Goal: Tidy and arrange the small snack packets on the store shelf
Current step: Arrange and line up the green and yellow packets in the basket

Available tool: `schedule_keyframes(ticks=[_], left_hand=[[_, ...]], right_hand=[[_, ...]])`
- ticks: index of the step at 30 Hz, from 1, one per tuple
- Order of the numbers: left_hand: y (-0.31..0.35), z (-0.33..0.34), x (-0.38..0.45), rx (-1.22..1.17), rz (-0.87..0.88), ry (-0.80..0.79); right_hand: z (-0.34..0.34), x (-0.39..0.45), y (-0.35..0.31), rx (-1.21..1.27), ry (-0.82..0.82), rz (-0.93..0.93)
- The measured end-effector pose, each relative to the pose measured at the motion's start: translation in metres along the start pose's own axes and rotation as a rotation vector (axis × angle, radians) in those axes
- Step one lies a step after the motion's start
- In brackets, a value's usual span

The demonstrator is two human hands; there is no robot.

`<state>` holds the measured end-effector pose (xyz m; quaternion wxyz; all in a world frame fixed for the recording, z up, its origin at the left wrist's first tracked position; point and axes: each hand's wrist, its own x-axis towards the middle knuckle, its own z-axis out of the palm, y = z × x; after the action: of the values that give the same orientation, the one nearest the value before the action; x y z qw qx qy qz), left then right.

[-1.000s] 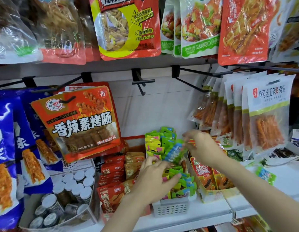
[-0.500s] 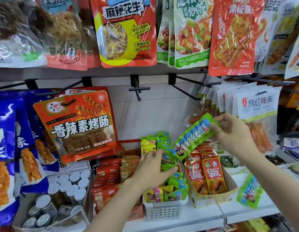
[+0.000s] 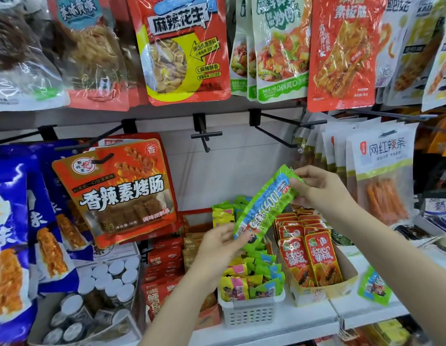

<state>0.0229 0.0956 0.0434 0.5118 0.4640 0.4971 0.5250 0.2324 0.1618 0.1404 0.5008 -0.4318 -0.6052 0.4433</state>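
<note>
A long green snack packet hangs tilted in the air above the white basket, which is full of several small green, yellow and pink packets. My right hand pinches the packet's upper end. My left hand holds its lower end between thumb and fingers. To the right of the basket stands a cardboard box with red papaya packets upright in it. One more green packet lies loose on the white shelf at the right.
Large snack bags hang on hooks above and at the left, an orange one among them. Empty black hooks jut out over the basket. Red and brown packets stand left of the basket. A box of white-capped jars sits lower left.
My right hand has lifted the long green packet out of the basket and held it up. My left hand has left the small packets and taken hold of its lower end.
</note>
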Motion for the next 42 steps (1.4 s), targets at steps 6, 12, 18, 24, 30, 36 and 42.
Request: schedule_keyframes(ticks=[6, 12, 18, 24, 30, 36, 42], left_hand=[[-0.001, -0.002, -0.015, -0.113, -0.034, 0.157], [-0.004, -0.004, -0.025, -0.211, -0.083, 0.195], [0.0, -0.003, -0.033, -0.44, -0.16, 0.06], [0.019, -0.005, -0.042, -0.973, -0.477, -0.227], [0.019, 0.002, -0.043, -0.667, -0.289, -0.113], [0.007, 0.002, -0.05, -0.144, -0.02, 0.052], [0.012, 0.002, -0.057, -0.173, 0.016, 0.038]], right_hand=[[0.006, 0.002, 0.004, -0.03, 0.041, 0.07], [0.008, 0.002, 0.01, -0.021, 0.052, 0.142], [0.011, 0.001, 0.015, 0.024, 0.053, 0.157], [0.021, 0.0, 0.019, 0.212, 0.008, 0.121], [0.029, -0.001, 0.021, 0.383, -0.103, 0.337], [0.026, -0.006, 0.017, 0.315, -0.127, 0.189], [0.025, -0.01, 0.013, 0.297, -0.126, 0.169]])
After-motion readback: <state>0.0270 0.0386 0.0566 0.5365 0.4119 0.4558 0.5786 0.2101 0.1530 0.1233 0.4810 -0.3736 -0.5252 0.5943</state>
